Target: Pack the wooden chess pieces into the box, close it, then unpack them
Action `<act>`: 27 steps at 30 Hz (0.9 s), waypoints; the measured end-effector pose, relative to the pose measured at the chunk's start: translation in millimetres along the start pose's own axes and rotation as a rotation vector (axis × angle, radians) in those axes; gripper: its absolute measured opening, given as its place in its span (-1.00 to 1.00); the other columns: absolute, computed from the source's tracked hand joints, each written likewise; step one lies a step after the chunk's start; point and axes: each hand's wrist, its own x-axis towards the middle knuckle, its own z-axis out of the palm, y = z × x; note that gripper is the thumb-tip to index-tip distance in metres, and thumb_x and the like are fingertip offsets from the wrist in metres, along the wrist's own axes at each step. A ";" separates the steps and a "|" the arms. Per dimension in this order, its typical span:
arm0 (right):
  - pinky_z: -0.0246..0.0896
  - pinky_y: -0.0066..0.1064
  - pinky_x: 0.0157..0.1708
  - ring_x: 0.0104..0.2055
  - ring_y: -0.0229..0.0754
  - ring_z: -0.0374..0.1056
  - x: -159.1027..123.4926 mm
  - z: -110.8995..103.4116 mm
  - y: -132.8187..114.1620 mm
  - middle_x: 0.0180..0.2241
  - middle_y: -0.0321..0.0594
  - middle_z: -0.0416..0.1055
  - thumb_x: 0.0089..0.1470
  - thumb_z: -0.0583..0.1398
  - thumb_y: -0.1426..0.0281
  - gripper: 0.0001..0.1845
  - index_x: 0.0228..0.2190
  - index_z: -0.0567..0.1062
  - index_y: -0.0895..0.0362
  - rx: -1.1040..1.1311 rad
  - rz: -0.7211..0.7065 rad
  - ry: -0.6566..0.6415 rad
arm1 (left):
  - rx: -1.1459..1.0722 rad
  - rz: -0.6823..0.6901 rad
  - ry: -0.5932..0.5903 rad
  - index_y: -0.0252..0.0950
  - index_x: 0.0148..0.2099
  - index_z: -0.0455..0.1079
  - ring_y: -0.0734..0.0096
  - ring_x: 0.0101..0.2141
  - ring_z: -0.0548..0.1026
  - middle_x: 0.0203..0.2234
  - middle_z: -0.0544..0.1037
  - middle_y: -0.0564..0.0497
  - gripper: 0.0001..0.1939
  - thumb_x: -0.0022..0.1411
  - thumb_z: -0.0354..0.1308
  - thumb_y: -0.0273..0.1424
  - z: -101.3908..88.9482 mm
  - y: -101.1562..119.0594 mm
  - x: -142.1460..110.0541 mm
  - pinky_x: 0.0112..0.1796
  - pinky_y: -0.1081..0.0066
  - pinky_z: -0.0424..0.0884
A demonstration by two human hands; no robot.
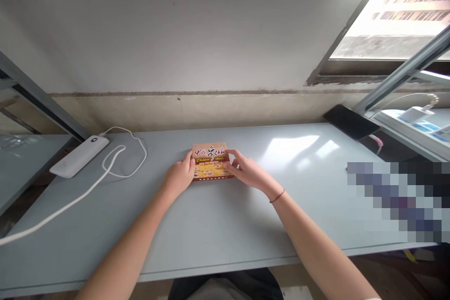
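A flat Chinese chess box (210, 161), printed in red, tan and yellow, lies on the grey desk (225, 225) in front of me. My left hand (180, 172) grips its left edge, with the thumb near the front corner. On the opposite side, my right hand (246, 168) holds the right edge between thumb and fingers. The lid looks closed, so the contents are hidden. A thin red string circles my right wrist.
A white power bank (79, 156) with a white cable (70, 206) lies at the left. A dark phone (351, 122) leans at the back right by a metal post (404, 70). A pixelated patch covers the right side. The wall (211, 33) rises behind.
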 end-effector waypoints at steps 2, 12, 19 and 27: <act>0.15 -0.43 -0.47 -0.45 -0.20 0.33 -0.3 0.1 0.5 -0.38 -0.24 0.45 0.19 0.00 0.12 -0.50 0.10 0.19 0.06 0.021 -0.012 0.001 | -0.001 0.001 0.000 -0.35 0.28 0.11 0.11 -0.23 0.56 -0.26 0.60 -0.18 -0.51 0.38 -0.28 -0.33 -0.7 -0.2 -0.9 -0.30 0.32 0.34; 0.10 -0.46 -0.46 -0.46 -0.23 0.32 6.8 -0.8 9.9 -0.47 -0.30 0.45 0.16 0.02 0.10 -0.57 -0.02 0.33 0.06 0.013 0.016 0.145 | 0.034 0.015 0.113 -0.25 0.15 0.25 0.18 -0.22 0.56 -0.20 0.60 -0.10 -0.58 0.38 -0.27 -0.31 -4.4 -9.7 6.7 -0.27 0.36 0.34; -0.02 -0.43 -0.48 -0.38 -0.12 0.39 42.4 2.2 18.8 -0.38 -0.13 0.51 0.23 -0.06 0.26 -0.68 -0.15 0.43 0.06 -0.462 0.169 0.242 | 0.165 0.090 0.162 -0.26 -0.20 0.42 0.15 -0.21 0.52 -0.27 0.59 -0.14 -0.71 0.31 -0.14 -0.37 -6.5 -25.8 41.5 -0.24 0.32 0.31; -0.12 -0.41 -0.50 -0.37 -0.11 0.40 63.6 0.0 22.8 -0.37 -0.12 0.51 0.23 -0.06 0.24 -0.69 -0.18 0.41 0.06 -0.563 0.220 0.263 | 0.175 0.155 0.192 -0.21 -0.21 0.41 0.25 -0.22 0.48 -0.30 0.58 -0.07 -0.73 0.31 -0.13 -0.37 1.1 -37.7 54.0 -0.23 0.35 0.28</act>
